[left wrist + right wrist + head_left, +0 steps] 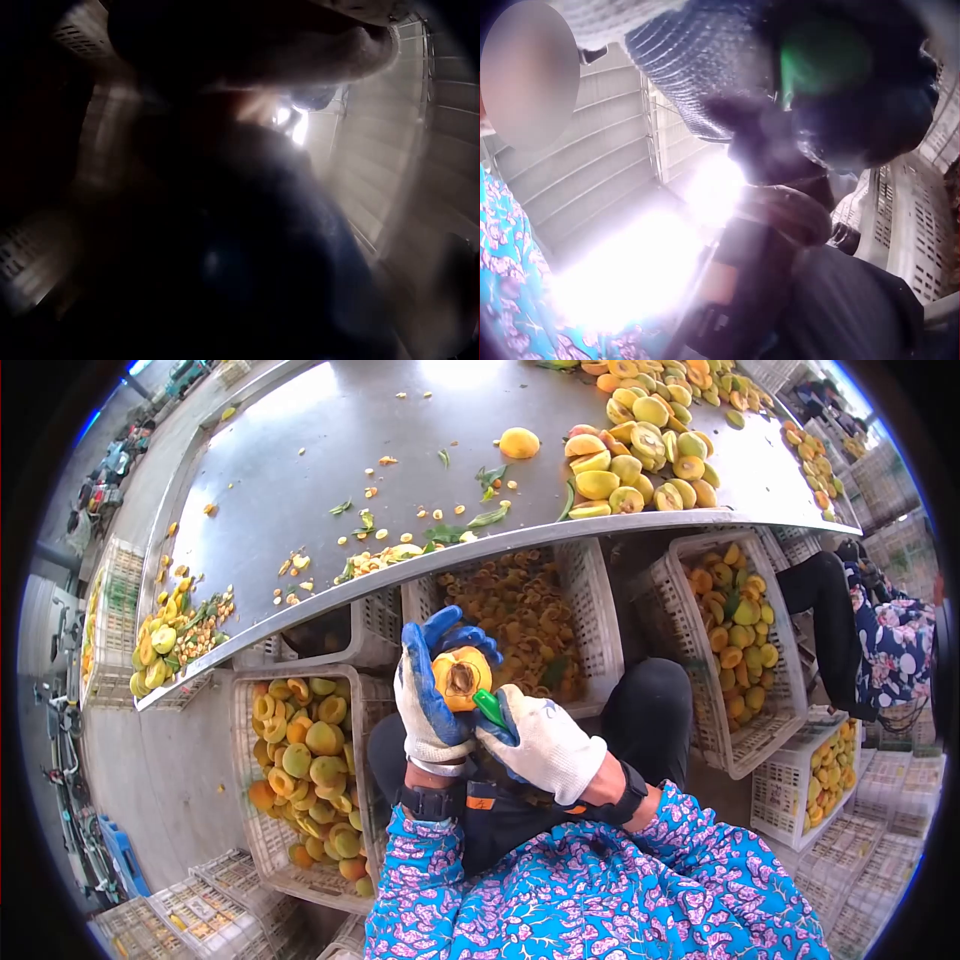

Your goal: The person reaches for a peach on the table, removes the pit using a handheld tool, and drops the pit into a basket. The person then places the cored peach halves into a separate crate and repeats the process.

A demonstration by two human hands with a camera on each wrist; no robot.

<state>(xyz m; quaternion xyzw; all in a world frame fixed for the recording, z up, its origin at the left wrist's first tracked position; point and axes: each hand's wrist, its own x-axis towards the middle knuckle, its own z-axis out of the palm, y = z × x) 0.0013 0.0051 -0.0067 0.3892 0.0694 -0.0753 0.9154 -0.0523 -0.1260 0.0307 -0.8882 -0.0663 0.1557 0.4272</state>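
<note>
My left hand (425, 700), in a white glove with blue coated fingers, holds a cut yellow-orange peach (461, 678) upright in its palm. The fruit's open side faces up and shows a brownish hollow. My right hand (545, 745), gloved the same way, grips a green-handled tool (489, 708) right at the fruit's lower edge; the tool's working end is hidden. In the right wrist view, the green handle (825, 64) shows among dark, shaded glove fingers. The left wrist view is mostly dark and blurred.
A metal table (300, 480) stands ahead, bearing heaped peach halves (640, 460), leaves and scraps. Below it, a crate (597, 600) holds orange-brown pieces. Peach-filled crates stand to the left (245, 760) and right (700, 710). Another person's dark-clothed leg (830, 630) is at the far right.
</note>
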